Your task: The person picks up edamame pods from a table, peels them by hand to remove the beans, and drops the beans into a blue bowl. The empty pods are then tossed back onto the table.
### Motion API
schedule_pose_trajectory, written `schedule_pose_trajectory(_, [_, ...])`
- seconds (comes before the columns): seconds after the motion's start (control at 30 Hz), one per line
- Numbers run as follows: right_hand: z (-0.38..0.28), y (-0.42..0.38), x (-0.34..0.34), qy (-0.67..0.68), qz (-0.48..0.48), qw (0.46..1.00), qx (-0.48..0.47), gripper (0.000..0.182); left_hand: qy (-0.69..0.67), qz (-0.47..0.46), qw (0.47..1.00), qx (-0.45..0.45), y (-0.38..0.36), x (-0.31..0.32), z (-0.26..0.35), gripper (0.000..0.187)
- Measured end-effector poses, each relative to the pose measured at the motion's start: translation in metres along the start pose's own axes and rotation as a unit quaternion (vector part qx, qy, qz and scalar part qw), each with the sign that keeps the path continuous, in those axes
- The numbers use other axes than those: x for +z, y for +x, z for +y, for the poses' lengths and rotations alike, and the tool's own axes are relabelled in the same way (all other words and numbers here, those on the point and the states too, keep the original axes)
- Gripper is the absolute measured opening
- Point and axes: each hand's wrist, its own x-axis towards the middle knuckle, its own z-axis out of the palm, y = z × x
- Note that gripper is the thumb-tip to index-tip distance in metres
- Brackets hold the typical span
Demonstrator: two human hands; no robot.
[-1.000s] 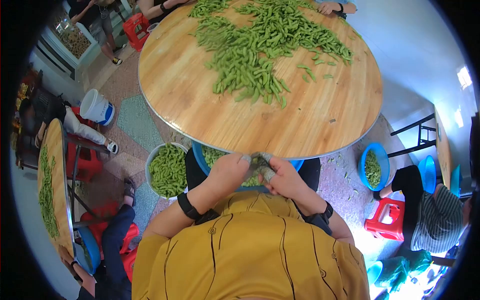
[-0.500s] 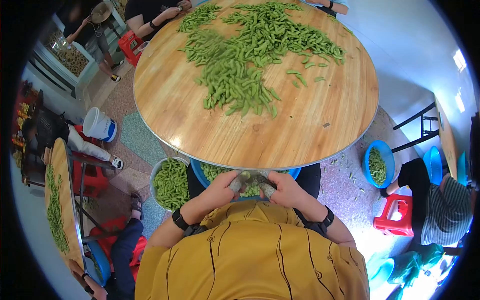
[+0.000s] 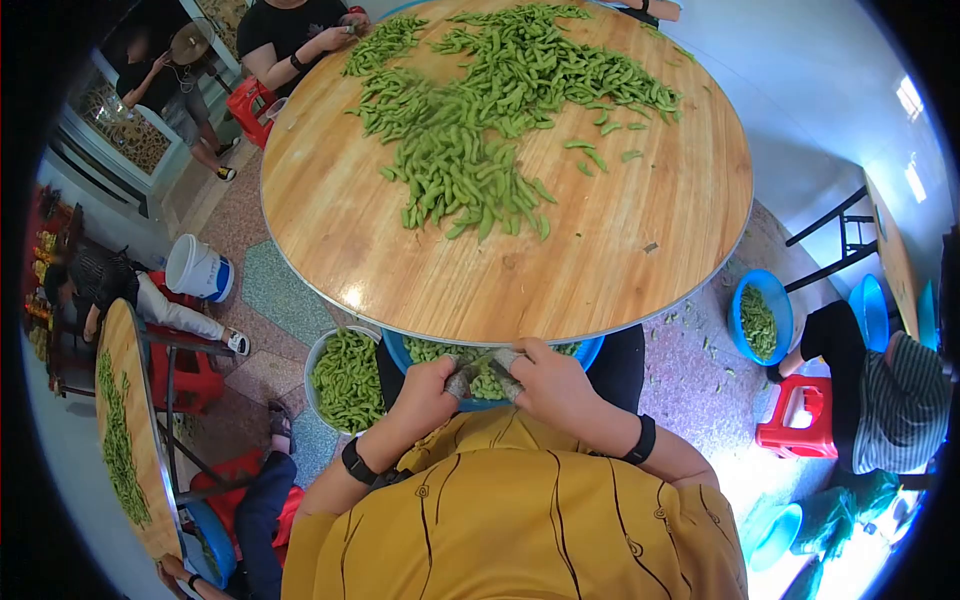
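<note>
My left hand (image 3: 426, 392) and my right hand (image 3: 548, 382) are close together just below the near edge of the round table. Grey wraps cover fingertips on both hands. The fingers of each hand are pinched closed; whatever sits between them is too blurred and hidden to make out. Beneath them a blue basin (image 3: 593, 352) between my knees holds shelled green beans (image 3: 487, 385). To the left, a pale bucket (image 3: 316, 345) is full of green soybean pods (image 3: 347, 380). A large heap of pods (image 3: 460, 150) lies spread over the table's far half.
The round wooden table (image 3: 640, 290) fills the space ahead. A white bucket (image 3: 197, 268) and a side table (image 3: 150, 430) with pods stand left. On the right are a blue basin of pods (image 3: 760, 318), a red stool (image 3: 800, 425) and a seated person (image 3: 900, 410). Other people sit around.
My right hand has risen slightly toward the table edge and left, while my left hand has moved a little lower and left. The view has shifted slightly.
</note>
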Motion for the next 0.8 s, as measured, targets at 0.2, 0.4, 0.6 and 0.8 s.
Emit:
schedule_pose_trajectory(0.2, [-0.012, 0.016, -0.02, 0.266, -0.038, 0.955, 0.122, 0.018, 0.044, 0.027, 0.977, 0.207, 0.003, -0.005, 0.017, 0.009])
schedule_pose_trajectory(0.4, [-0.002, 0.021, -0.017, 0.599, -0.144, 0.727, 0.303, 0.011, -0.482, -0.134, 0.866, -0.016, 0.002, -0.003, 0.027, 0.012])
schedule_pose_trajectory(0.6, [0.003, 0.021, -0.005, 0.426, -0.112, 0.871, 0.22, 0.018, -0.403, -0.073, 0.912, 0.008, 0.007, 0.009, 0.011, 0.015])
schedule_pose_trajectory(0.8, [0.013, 0.019, 0.003, 0.146, -0.047, 0.988, 0.005, 0.022, -0.134, 0.059, 0.986, 0.079, -0.009, -0.016, -0.014, 0.013])
